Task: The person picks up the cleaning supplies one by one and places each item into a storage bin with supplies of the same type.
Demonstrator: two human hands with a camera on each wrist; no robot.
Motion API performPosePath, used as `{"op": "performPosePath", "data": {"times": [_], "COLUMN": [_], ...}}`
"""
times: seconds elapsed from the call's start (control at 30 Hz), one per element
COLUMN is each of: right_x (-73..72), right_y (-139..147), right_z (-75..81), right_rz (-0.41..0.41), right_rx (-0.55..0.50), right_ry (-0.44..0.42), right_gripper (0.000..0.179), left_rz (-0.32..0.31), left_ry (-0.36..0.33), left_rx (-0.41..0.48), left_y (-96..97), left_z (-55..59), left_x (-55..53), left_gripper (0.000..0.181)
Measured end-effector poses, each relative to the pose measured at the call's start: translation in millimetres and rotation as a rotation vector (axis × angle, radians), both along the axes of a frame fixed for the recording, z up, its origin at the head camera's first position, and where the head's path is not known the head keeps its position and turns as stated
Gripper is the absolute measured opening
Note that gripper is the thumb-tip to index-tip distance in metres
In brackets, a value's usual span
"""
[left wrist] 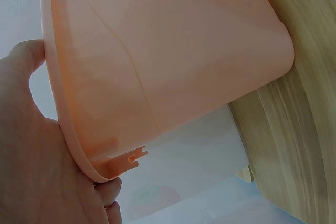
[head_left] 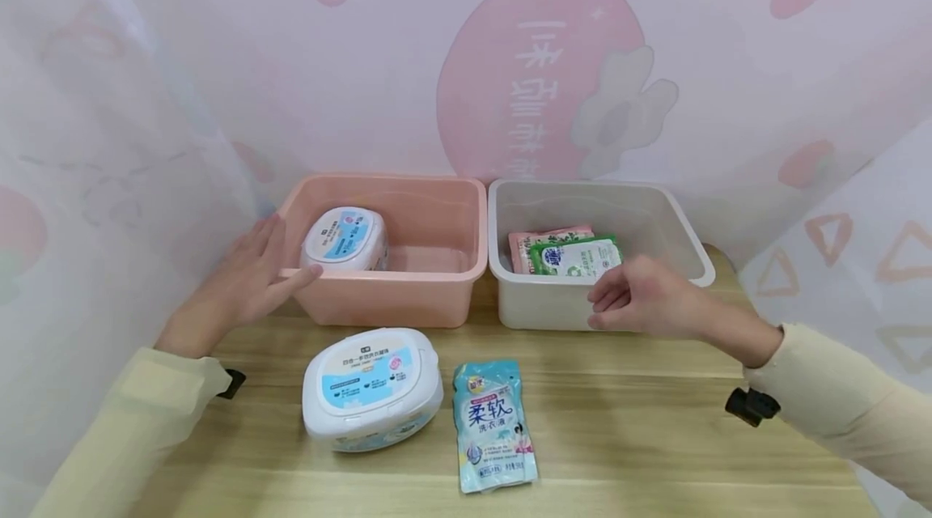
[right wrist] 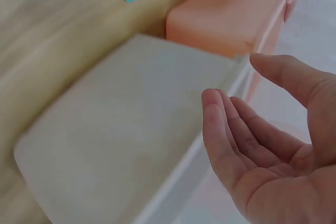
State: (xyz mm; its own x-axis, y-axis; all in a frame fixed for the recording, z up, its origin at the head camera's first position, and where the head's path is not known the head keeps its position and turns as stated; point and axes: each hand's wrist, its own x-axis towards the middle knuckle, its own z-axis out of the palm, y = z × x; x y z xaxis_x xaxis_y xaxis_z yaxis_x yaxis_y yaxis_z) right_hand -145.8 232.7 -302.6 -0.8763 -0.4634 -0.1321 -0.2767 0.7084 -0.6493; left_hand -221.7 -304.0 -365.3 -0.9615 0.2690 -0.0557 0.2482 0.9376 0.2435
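The left hand (head_left: 243, 279) touched the pink bin (head_left: 386, 301) at 11 o'clock, thumb and fingers wide. The right hand (head_left: 648, 299), loosely bent with a gap by the thumb, was near the white bin (head_left: 542, 307) at 1 o'clock.

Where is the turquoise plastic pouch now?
In the head view, the turquoise pouch lies on the wooden table, right of the nearer white lidded tub.

wd-grain tbl (head_left: 655, 437) | wht backdrop (head_left: 379, 81) w/ pnk strawb. prints (head_left: 807, 164) | 1 lg pnk oval (head_left: 488, 97), gry motif (head_left: 629, 109) overlapping R edge
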Motion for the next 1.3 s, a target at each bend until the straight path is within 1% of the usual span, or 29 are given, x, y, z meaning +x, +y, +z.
{"op": "performPosePath", "data": {"times": [0.1,0.17,0.23,0.37,0.53,0.67,0.8,0.93,1.13,1.3], "right_x": [5.4,8.7,11.2,14.5,18.0,21.1,23.9,27.0,32.3,36.9], "right_y": [-2.6,-4.1,-5.8,-9.9,-17.7,-23.0,-29.1,-35.8,-47.2,-58.3], "right_z": [-8.9,-14.8,-22.3,-39.8,-62.3,-80.7,-98.2,-111.4,-128.1,-140.0], "right_rz": [0.006,0.006,0.007,0.011,-0.013,-0.032,-0.042,-0.054,-0.093,-0.105], "right_rx": [-0.060,-0.078,-0.089,-0.103,-0.106,-0.089,-0.093,-0.105,-0.114,-0.116], "right_ry": [-0.084,-0.134,-0.166,-0.193,-0.230,-0.270,-0.313,-0.333,-0.355,-0.391], "right_gripper": [0.025,0.024,0.025,0.025,0.024,0.024,0.026,0.028,0.023,0.019], "left_rz": [0.005,0.011,0.016,0.014,0.012,0.007,0.008,0.008,0.008,0.009], "left_ry": [-0.003,-0.005,-0.007,0.000,0.008,0.009,0.006,0.005,-0.003,0.003], "left_rx": [0.006,0.005,0.003,-0.001,-0.004,-0.006,0.000,0.000,-0.004,-0.002], "left_y": [-0.1,0.1,0.2,-0.3,-0.8,-0.8,-0.1,0.2,-0.2,-0.8], "left_z": [0.4,0.0,-0.5,-2.1,-3.7,-3.5,-1.8,-1.9,-1.6,-2.4], "left_x": [0.3,0.4,0.3,-0.7,-1.7,-1.8,-1.2,-0.8,-1.2,-1.5], "left_gripper": [0.109,0.109,0.110,0.109,0.109,0.109,0.109,0.110,0.110,0.110]}}
